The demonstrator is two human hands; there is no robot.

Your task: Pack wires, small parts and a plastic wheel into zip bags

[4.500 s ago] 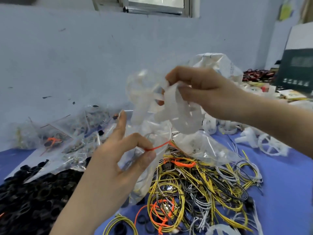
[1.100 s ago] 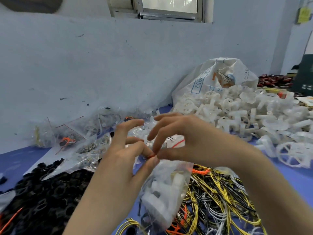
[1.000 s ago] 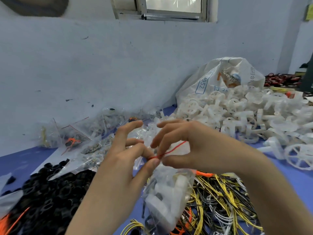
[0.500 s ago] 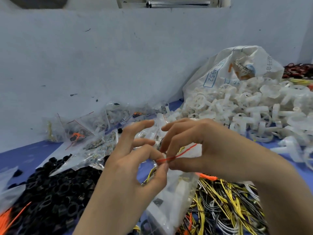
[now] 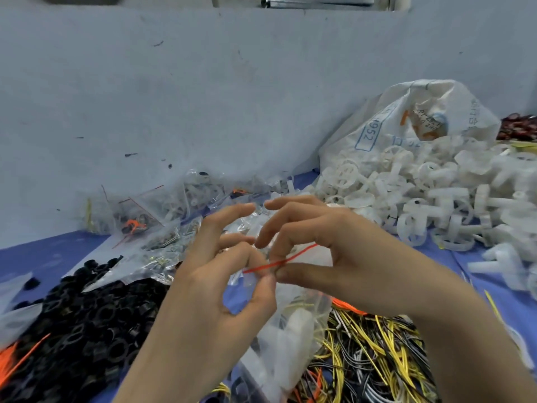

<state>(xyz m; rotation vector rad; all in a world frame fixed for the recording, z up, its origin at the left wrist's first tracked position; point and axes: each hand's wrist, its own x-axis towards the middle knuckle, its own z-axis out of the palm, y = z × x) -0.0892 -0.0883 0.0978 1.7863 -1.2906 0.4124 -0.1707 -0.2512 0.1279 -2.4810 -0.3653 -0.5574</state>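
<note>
Nearest the camera, at 6 o'clock, a clear plastic zip bag with a red seal strip [image 5: 286, 341] hangs above the blue table surface [image 5: 43, 257], with white plastic parts and yellow wire visible inside. Its red strip runs across the top, at frame centre. The left hand [image 5: 215, 286] pinches that strip between thumb and a fingertip, remaining fingers spread and raised. The right hand [image 5: 325, 251] pinches the same strip just to the right, thumb beneath, index finger on top, other fingers arched clear. The two pinches touch or nearly touch.

Under the bag, at 5 o'clock, lies a tangled heap of yellow, black and white wires [image 5: 377, 356]. At 8 o'clock sits a pile of small black plastic rings [image 5: 84, 324].

Farther off, at 10 o'clock, several filled clear zip bags [image 5: 162, 228] lie against the pale blue wall [image 5: 203, 97]. At 2 o'clock a mound of white plastic wheels [image 5: 436, 193] spills from a white printed sack [image 5: 406, 117].
</note>
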